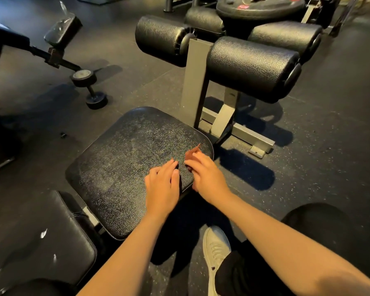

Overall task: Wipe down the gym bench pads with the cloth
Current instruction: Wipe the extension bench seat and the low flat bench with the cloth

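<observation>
Fingers [169,165] of the left hand [161,185] are lying straight and flat, pressing on the black seat pad [120,167] near its right edge. Just beside them, the right hand [208,178] is curling its fingers [195,161] around a dark reddish cloth [196,148], mostly hidden, resting on the same pad. Beyond, black roller pads [252,67] are sitting on a grey frame [195,82].
</observation>
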{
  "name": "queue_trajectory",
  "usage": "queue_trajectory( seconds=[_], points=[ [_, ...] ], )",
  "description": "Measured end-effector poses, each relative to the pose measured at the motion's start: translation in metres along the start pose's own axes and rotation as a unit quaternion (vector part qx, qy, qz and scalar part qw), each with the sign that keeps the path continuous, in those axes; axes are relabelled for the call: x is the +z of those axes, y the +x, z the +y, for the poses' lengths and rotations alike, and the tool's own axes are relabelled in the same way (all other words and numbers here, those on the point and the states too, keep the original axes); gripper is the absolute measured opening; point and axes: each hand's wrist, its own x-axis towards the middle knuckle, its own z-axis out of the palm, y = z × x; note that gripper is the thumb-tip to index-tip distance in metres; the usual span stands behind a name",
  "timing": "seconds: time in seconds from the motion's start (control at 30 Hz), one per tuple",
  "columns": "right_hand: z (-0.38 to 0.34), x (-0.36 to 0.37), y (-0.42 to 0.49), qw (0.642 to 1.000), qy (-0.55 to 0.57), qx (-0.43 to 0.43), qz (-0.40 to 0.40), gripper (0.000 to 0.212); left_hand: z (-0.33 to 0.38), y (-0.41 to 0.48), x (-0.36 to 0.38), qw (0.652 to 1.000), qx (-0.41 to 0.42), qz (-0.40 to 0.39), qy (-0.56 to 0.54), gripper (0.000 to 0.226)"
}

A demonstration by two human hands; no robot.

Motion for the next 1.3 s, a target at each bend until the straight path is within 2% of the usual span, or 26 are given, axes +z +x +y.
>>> queue_trajectory(
  seconds=[0.13, 0.2, 0.33, 0.47, 0.6, 0.7, 0.77, 0.87, 0.97, 1.1, 1.3],
  points=[
    [0.006, -0.010, 0.009, 0.997, -0.003, 0.076, 0.019, 0.035, -0.014, -0.004, -0.005, 0.999, 0.027, -0.019, -0.026, 0.037],
    [-0.002, -0.002, -0.003, 0.998, -0.007, 0.058, 0.005, 0.035, -0.023, -0.015, -0.009, 0.999, 0.042, -0.016, -0.029, 0.041],
    [-0.024, 0.011, -0.025, 0.999, 0.014, 0.039, -0.005, 0.035, -0.030, -0.045, -0.020, 1.000, 0.005, 0.019, -0.008, 0.042],
    [-0.052, 0.023, -0.037, 0.999, 0.043, 0.020, -0.016, 0.033, -0.039, -0.061, -0.028, 1.000, -0.012, 0.018, -0.017, 0.044],
    [-0.077, 0.035, -0.051, 0.996, 0.061, -0.004, -0.066, 0.037, -0.046, -0.074, -0.034, 1.000, -0.009, 0.003, -0.016, 0.052],
    [-0.074, 0.026, -0.051, 0.992, 0.067, -0.049, -0.098, 0.035, -0.049, -0.082, -0.040, 1.000, -0.016, 0.008, -0.007, 0.045],
    [-0.060, 0.015, -0.042, 0.995, 0.030, -0.068, -0.061, 0.030, -0.051, -0.087, -0.043, 0.999, -0.027, 0.014, 0.011, 0.038],
    [-0.051, 0.001, -0.035, 0.998, -0.059, 0.018, -0.003, 0.032, -0.053, -0.096, -0.046, 0.998, -0.046, 0.020, 0.041, 0.035],
    [-0.065, 0.014, -0.047, 0.998, -0.031, 0.042, -0.043, 0.034, -0.059, -0.105, -0.050, 0.996, -0.059, 0.029, 0.063, 0.040],
    [-0.080, 0.029, -0.058, 0.999, -0.007, 0.032, -0.029, 0.033, -0.073, -0.113, -0.059, 0.997, -0.050, 0.027, 0.053, 0.042],
    [-0.113, 0.052, -0.071, 0.998, -0.008, -0.034, -0.055, 0.033, -0.077, -0.125, -0.067, 0.997, -0.055, 0.019, 0.049, 0.042]
  ],
)
